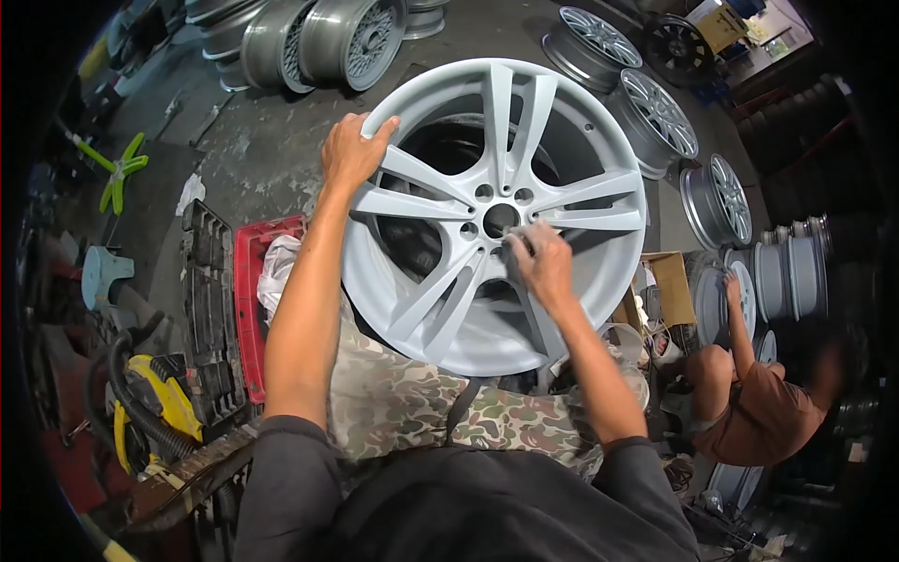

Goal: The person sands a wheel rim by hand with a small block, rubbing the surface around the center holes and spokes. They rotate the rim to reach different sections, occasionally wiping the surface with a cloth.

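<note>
A large light-grey alloy wheel (440, 229) with paired spokes is tilted up in front of me, over my camouflage-clad lap. My left hand (359, 150) grips its outer lip at the upper left, fingers over the edge. Close beside the centre hole, my right hand (545, 260) bends over the hub with its fingers curled and slightly blurred. Whether a small thing is pinched under those fingertips is hidden. Whatever supports the wheel from below is mostly out of sight behind it.
Two mesh-faced wheels (370, 42) stand at the back left. More wheels (658, 114) line the right side, where a crouching person (763, 412) touches one. A red crate (245, 309), a cardboard box (667, 288) and a yellow machine (164, 398) with a black hose are nearby.
</note>
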`<move>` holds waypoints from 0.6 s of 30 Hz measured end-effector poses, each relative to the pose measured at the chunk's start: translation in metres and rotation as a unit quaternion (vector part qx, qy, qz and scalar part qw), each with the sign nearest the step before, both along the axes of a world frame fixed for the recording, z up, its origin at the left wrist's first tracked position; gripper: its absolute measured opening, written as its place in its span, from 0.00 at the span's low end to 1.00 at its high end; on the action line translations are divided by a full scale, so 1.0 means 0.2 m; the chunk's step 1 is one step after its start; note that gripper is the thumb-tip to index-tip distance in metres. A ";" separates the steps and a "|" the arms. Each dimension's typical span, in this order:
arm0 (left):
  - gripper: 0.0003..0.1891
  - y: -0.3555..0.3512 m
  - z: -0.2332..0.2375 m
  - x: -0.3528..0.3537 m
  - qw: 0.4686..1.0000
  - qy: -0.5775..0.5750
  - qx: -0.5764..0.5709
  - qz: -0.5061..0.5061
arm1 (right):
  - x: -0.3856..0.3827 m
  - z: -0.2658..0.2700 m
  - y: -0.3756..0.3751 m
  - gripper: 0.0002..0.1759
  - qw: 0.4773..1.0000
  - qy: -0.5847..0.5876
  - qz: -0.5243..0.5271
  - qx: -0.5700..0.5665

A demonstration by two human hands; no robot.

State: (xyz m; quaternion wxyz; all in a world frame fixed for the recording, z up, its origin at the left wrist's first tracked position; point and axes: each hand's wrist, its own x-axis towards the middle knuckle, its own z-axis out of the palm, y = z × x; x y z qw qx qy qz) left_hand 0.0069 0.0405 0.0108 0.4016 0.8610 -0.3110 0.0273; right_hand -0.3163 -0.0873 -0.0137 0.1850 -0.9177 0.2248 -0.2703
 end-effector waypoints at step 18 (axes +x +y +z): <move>0.29 0.02 0.03 -0.01 1.000 0.016 0.005 -0.007 | -0.06 -0.13 0.29 0.12 0.998 -0.022 0.017 0.064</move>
